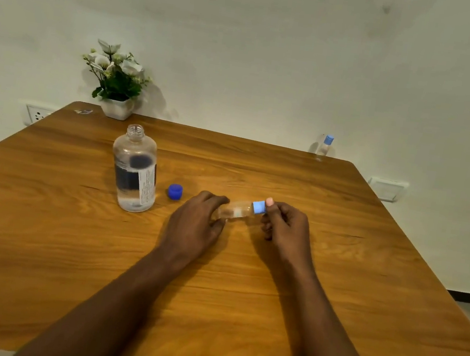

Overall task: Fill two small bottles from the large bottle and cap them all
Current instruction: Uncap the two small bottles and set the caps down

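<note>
Both hands meet over the worktop [333, 282]: left hand [194, 220] fingers grip a small bottle [238, 211] held sideways, right hand [287, 227] fingers pinch its light-blue cap [259, 207]. Leftward, the big bottle [133, 169] stands uncapped, dark-blue cap [175, 191] beside it; second small bottle [325, 148], capped, at the far edge.

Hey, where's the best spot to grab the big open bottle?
Probably grip the large bottle round its labelled middle, from the near side. It stands upright and uncapped with liquid inside, so a side grip on the wide body keeps it level.
</note>
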### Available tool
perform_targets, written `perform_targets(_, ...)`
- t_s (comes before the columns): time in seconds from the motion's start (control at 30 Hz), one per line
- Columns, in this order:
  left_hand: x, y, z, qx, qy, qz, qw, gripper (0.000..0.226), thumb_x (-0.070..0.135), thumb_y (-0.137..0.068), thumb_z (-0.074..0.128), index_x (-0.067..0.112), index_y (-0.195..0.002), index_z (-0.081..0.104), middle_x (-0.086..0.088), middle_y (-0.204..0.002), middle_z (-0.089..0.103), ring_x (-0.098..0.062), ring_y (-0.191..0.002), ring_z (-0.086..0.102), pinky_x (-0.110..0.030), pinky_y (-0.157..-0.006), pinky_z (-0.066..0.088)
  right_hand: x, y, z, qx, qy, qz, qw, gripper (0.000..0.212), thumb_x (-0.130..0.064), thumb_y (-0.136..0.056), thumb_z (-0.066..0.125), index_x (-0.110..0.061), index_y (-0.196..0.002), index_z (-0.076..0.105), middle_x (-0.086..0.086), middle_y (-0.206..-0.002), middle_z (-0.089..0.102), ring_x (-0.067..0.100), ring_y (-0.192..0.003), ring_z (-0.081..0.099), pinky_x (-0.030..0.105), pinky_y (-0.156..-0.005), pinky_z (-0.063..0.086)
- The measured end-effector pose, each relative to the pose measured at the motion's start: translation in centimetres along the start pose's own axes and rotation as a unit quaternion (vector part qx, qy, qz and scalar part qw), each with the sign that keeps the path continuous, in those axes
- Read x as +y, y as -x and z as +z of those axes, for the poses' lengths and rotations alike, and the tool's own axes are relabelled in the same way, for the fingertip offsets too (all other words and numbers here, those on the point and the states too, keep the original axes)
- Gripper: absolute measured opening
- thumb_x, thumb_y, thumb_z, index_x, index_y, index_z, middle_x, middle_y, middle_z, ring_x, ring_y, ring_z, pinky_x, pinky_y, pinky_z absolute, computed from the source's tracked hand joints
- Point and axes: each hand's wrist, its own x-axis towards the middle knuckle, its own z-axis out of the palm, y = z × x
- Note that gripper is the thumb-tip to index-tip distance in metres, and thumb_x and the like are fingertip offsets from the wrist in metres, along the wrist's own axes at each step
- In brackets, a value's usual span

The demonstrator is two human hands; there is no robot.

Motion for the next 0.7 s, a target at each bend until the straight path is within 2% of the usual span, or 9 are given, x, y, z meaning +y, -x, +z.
perform_targets(0.1,0.0,0.1,0.0,0.000,0.021,0.000,1.000,0.044,0.022,-0.087,0.068,0.026,-0.130,0.056,0.007,-0.124,0.054,-0.009,-0.107,0.055,-0.033,-0.087,0.051,-0.1,0.0,-0.2,-0.016,-0.002,0.016,1.000,0.026,-0.036,-0.095,0.061,-0.014,-0.090,0.073,-0.004,-0.059,0.062,0.009,-0.051,0.056,0.027,-0.050,0.046)
perform_targets(0.23,0.2,0.1,-0.1,0.009,0.054,0.002,0.999,0.043,0.020,-0.083,0.074,0.023,-0.123,0.060,0.007,-0.117,0.056,-0.006,-0.099,0.054,-0.027,-0.083,0.050,-0.4,0.0,-0.6,-0.042,-0.034,0.046,0.997,0.024,-0.034,-0.092,0.065,-0.011,-0.089,0.073,0.001,-0.063,0.065,0.010,-0.051,0.058,0.025,-0.048,0.048)
perform_targets(0.43,0.2,0.6,-0.5,0.005,0.073,0.009,0.997,0.041,0.014,-0.085,0.071,0.017,-0.125,0.062,0.000,-0.113,0.067,-0.009,-0.098,0.060,-0.022,-0.084,0.045,-0.3,0.3,-0.9,-0.077,-0.038,0.034,0.996,0.017,-0.027,-0.093,0.064,-0.014,-0.086,0.073,0.001,-0.060,0.065,0.012,-0.054,0.061,0.026,-0.054,0.053)
perform_targets(0.53,0.1,0.6,-0.8,-0.017,0.073,0.015,0.997,0.038,0.013,-0.088,0.068,0.014,-0.125,0.062,-0.001,-0.108,0.069,-0.014,-0.095,0.064,-0.027,-0.084,0.049,-0.2,0.4,-0.9,-0.094,-0.040,0.014,0.995,0.013,-0.018,-0.095,0.062,-0.013,-0.089,0.072,0.002,-0.062,0.064,0.013,-0.058,0.060,0.029,-0.059,0.053)
perform_targets(0.63,-0.1,0.7,-1.0,-0.051,0.072,0.024,0.996,0.034,0.016,-0.091,0.064,0.012,-0.125,0.062,-0.001,-0.101,0.071,-0.017,-0.091,0.066,-0.035,-0.083,0.050,-0.2,0.5,-1.0,-0.100,-0.055,-0.009,0.993,0.011,-0.009,-0.093,0.063,-0.015,-0.095,0.072,0.000,-0.075,0.068,0.009,-0.067,0.062,0.025,-0.064,0.054)
perform_targets(0.7,-0.2,0.6,-0.9,-0.052,0.077,0.021,0.995,0.034,0.018,-0.093,0.062,0.014,-0.127,0.060,-0.001,-0.103,0.070,-0.014,-0.091,0.064,-0.035,-0.083,0.050,-0.2,0.4,-1.0,-0.089,-0.056,-0.007,0.994,0.023,-0.007,-0.090,0.066,-0.010,-0.112,0.070,-0.001,-0.092,0.073,0.009,-0.083,0.068,0.024,-0.074,0.057)
